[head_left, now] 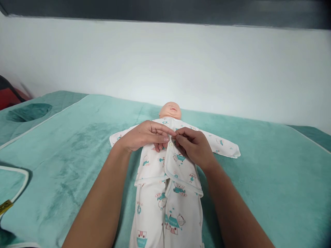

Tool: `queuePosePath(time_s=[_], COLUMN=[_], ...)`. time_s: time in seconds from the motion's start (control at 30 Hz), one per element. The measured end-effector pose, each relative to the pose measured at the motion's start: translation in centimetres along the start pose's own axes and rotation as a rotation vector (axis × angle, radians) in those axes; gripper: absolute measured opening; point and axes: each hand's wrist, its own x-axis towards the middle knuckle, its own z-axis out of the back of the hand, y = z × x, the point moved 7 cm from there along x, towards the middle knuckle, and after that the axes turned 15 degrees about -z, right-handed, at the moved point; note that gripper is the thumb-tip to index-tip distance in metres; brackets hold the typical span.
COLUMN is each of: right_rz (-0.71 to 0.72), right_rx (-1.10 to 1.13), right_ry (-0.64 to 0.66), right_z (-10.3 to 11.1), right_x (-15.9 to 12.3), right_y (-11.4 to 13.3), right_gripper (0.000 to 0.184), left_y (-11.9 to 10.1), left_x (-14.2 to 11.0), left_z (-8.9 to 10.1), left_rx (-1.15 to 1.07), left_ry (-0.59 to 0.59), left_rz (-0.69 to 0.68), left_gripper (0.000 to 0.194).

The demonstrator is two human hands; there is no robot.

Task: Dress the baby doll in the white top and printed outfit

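Observation:
A doll [170, 110] lies on its back, head away from me, dressed in a white baby shirt [151, 165] with printed bears and houses, and matching baby pants [178, 213]. My right hand [192, 144] pinches the front edge of the shirt high on the chest. Opposite it, my left hand [150, 134] rests at the same opening, index finger stretched to the right fingertips, thumb and curled fingers around the edge. What lies between the fingertips is mostly hidden. Just below, a small round snap button [171, 144] shows on the shirt's edge. The lower front flaps hang apart.
A teal plush cover [271, 179] spreads under the doll, up against a white wall [165, 62]. At the left are a dark hollow [29, 112] in the padding, a red and black item [10, 94] and a white-piped edge with a yellow tag [5, 206].

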Motion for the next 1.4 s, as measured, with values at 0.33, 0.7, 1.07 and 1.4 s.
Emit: queuePosePath(time_s=[0.33,0.7,1.07,1.4], right_rz=[0.077,0.088,0.119,0.087], right_rx=[-0.31,-0.275,-0.292,-0.173], right_ry=[-0.245,-0.407,-0.546,-0.512], right_z=[0.6,1.3,1.7,2.2], right_x=[-0.3,-0.3,-0.7,-0.3], right_y=[0.8,0.6,0.8,0.1], right_gripper=[0.024,0.014,0.012,0.017], left_y=[-0.4,-0.6,-0.5,-0.9], left_x=[0.0,0.1,0.1,0.0], left_z=[-0.2,-0.6,-1.1,-1.0], left_rx=[-0.021,0.046,0.108,0.05], left_ry=[0.011,0.028,0.076,0.065], left_rz=[-0.05,-0.032,0.034,-0.037], left_gripper=[0.036,0.042,0.049,0.047])
